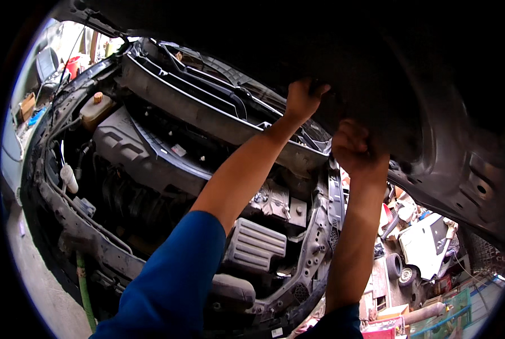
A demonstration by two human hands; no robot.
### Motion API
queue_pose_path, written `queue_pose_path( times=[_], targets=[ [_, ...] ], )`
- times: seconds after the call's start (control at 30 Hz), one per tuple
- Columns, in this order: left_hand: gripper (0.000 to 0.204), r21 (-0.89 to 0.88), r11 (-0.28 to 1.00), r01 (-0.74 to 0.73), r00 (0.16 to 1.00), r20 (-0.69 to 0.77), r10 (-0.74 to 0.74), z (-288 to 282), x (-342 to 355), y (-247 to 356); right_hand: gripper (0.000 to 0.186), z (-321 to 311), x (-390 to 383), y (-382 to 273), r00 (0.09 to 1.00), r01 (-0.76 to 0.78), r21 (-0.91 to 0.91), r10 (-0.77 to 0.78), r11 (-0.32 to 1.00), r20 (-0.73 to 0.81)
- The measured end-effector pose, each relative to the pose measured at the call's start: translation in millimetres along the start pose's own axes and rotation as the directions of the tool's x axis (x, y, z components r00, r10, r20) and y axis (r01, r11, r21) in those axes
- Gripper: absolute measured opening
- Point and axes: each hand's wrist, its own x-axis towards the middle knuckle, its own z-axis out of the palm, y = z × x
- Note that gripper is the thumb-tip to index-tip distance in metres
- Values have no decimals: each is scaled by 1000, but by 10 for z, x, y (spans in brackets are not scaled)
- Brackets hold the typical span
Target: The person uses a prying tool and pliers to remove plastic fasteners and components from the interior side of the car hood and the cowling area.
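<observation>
Both my forearms reach up to the dark underside of the raised hood (433,90). My left hand (306,100) is curled at the hood's dark lining, touching or very near it; what its fingers hold is hidden. Lower and to the right, my right hand (354,144) is also curled against the hood's underside, its fingertips in shadow. Below my arms lie the engine bay's plastic cover (122,138), a ribbed grey box (252,243) and the long cowl trim (182,96) at the windscreen's base.
A reservoir with an orange cap (94,110) sits at the bay's left. A green hose (83,288) runs down by the front. At the right are a white vehicle (427,243), a loose tyre (393,265) and clutter. A red container (73,68) stands at upper left.
</observation>
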Motion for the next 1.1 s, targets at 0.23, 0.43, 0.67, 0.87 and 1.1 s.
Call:
queue_pose_path(
  times=[0.23,0.43,0.67,0.87,1.1],
  targets=[
    [31,-113,982,150,986,93,-140,-10,24,-8,12,312,57,-72,993,-22,10,23,1000,-113],
    [27,29,999,47,994,97,-49,-83,15,85,18,436,199,-146,994,15,28,-12,999,-106],
    [28,-220,831,510,814,437,-384,-139,68,145,15,780,490,-286,950,12,57,7,998,-312],
    [30,-308,752,582,772,499,-393,-232,58,220,6,363,181,-117,998,-34,-101,28,994,-56],
    [28,-285,867,409,886,350,-303,-124,-17,91,30,-348,-41,125,998,-59,-380,45,923,-46]
  ],
)
